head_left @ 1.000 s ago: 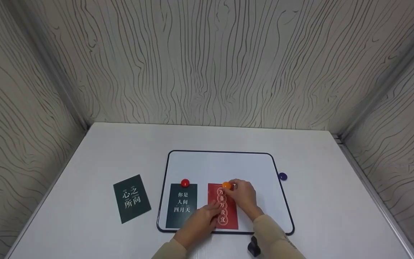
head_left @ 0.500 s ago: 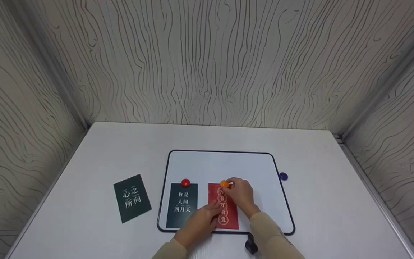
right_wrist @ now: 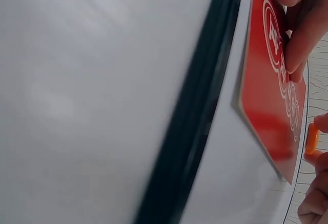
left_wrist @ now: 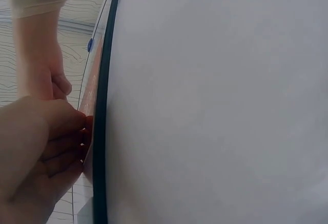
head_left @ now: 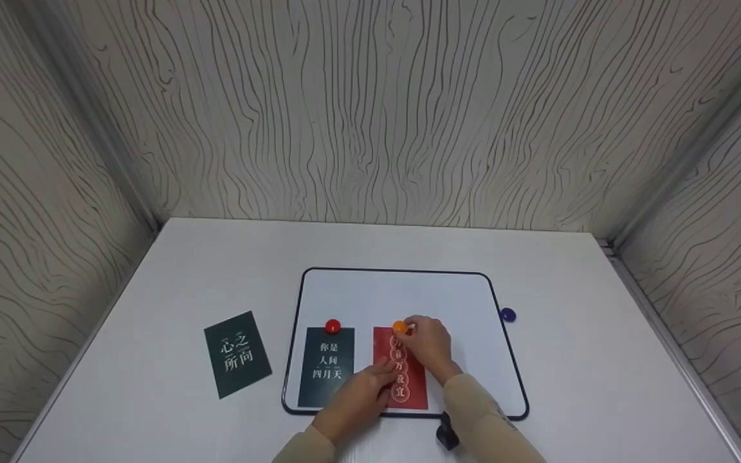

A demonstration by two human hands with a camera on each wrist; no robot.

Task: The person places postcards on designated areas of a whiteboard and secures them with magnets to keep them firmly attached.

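Grain-patterned walls (head_left: pixel 370 128) are set around a white desk (head_left: pixel 602 360). Within the past second, the orange magnet (head_left: pixel 399 327), pinched by the right hand (head_left: pixel 431 344), has been shifted leftward to the red card's (head_left: pixel 417 389) mid-top on the whiteboard (head_left: pixel 448 292); placement seems nearly settled, though contact is hard to judge. The card is pressed under the left hand (head_left: pixel 357 390), fingers laid over it.
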